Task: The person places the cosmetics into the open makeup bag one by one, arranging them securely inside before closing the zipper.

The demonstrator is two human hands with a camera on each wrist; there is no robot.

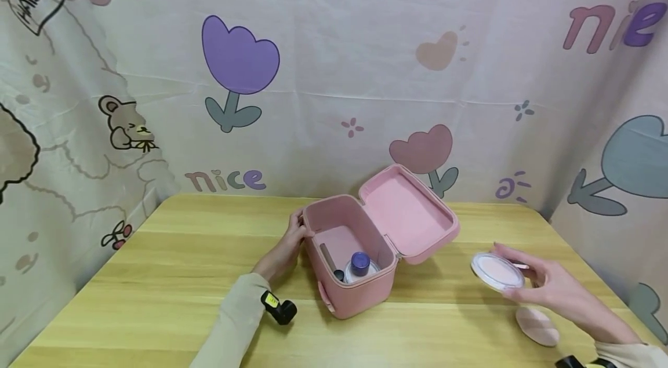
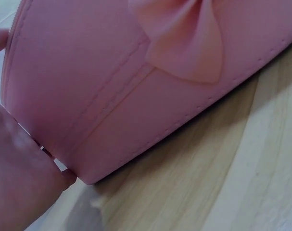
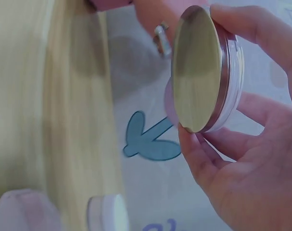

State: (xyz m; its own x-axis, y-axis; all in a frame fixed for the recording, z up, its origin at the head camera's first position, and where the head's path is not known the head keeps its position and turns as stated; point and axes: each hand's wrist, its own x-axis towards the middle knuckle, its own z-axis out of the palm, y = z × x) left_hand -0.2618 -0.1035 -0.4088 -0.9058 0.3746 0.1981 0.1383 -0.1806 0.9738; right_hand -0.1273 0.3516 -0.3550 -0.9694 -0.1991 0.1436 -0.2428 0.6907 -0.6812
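A pink cosmetic case [image 1: 360,298] stands with its lid [image 1: 409,211] swung to the right. My left hand [image 1: 293,240] grips its rim at the far left corner; in the left wrist view the case's side [image 2: 88,72] and bow [image 2: 189,43] fill most of the picture. Inside lie a thin stick with a dark end [image 1: 330,261] and a small purple-capped container [image 1: 360,263] over a white round piece. Above the table at right, my right hand [image 1: 548,278] pinches a round powder compact [image 1: 497,271] by its edges. Its shiny base [image 3: 196,72] shows in the right wrist view.
A pale pink oval puff [image 1: 537,326] lies on the wooden table [image 1: 209,275] below the right hand. A small white round container [image 3: 107,214] stands close to it in the right wrist view. A printed cloth [image 1: 334,66] hangs behind the table.
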